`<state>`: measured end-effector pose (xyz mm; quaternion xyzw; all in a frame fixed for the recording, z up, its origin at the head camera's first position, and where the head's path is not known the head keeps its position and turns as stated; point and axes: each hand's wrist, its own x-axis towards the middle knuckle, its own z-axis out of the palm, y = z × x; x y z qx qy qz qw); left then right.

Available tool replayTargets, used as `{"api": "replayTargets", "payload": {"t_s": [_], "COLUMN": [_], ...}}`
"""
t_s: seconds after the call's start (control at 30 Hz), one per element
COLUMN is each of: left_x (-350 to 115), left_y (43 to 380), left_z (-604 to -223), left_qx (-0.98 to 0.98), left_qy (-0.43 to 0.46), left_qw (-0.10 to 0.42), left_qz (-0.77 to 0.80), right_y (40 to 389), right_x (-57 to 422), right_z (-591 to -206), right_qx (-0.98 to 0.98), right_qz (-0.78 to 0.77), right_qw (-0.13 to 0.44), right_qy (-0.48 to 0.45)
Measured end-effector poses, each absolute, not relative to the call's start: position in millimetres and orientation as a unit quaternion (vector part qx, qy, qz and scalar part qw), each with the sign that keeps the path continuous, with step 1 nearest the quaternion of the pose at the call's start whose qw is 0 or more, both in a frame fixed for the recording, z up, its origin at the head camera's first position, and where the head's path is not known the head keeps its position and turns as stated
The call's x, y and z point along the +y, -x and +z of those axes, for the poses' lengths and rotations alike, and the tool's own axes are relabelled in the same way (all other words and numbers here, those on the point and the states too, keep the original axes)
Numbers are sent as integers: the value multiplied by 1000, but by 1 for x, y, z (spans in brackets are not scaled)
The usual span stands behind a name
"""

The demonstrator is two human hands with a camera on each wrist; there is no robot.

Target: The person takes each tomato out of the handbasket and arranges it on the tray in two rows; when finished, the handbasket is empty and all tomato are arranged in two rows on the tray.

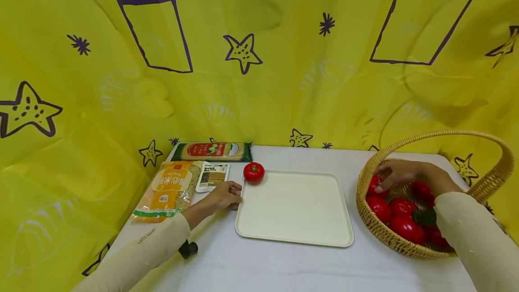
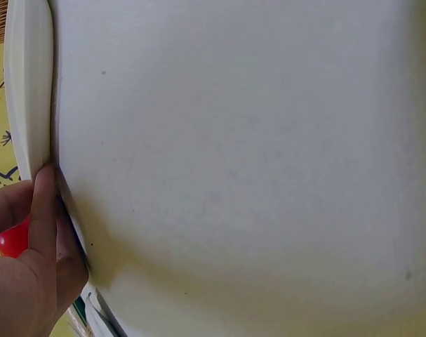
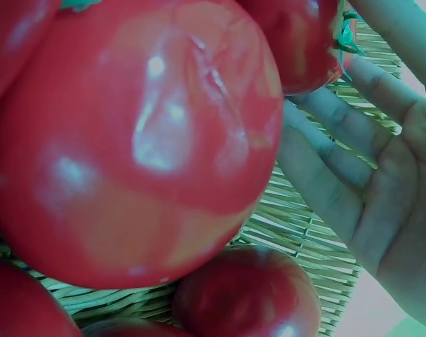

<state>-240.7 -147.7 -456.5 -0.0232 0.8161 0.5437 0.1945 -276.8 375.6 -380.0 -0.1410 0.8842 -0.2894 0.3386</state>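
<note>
My left hand [image 1: 222, 196] is at the left edge of a cream rectangular tray [image 1: 293, 206], with its fingertips on the rim. In the left wrist view the fingers [image 2: 43, 210] straddle that rim. My right hand [image 1: 409, 175] reaches into a wicker basket [image 1: 366, 217] of red tomatoes. Its thumb and fingers lie around a tomato [image 1: 377, 185] at the basket's left side, whose green calyx shows in the right wrist view. A larger tomato [image 3: 135, 140] there hides some fingertips. Another tomato [image 1: 253, 173] sits at the tray's far left corner.
Left of the tray lie an orange and clear food bag [image 1: 170, 188], a small white packet [image 1: 212, 177] and a green noodle packet [image 1: 212, 151]. The basket's tall handle [image 1: 446, 133] arches over the right arm. A yellow patterned curtain [image 1: 284, 102] hangs behind the white table.
</note>
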Motion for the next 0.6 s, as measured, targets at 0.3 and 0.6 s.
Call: {"api": "replayTargets", "payload": {"t_s": [0.3, 0.6], "left_x": [-147, -147], "left_y": [240, 241], "left_z": [-456, -456], "left_qx": [817, 819], "left_qy": [25, 27], "left_qw": [195, 197], "left_qz": [543, 538], "right_y": [275, 276], "right_x": [375, 374], "right_z": [-378, -378], "right_qx": [895, 898], "right_qz": [-264, -267], "right_qw": [329, 316], "right_qy": [145, 149]}}
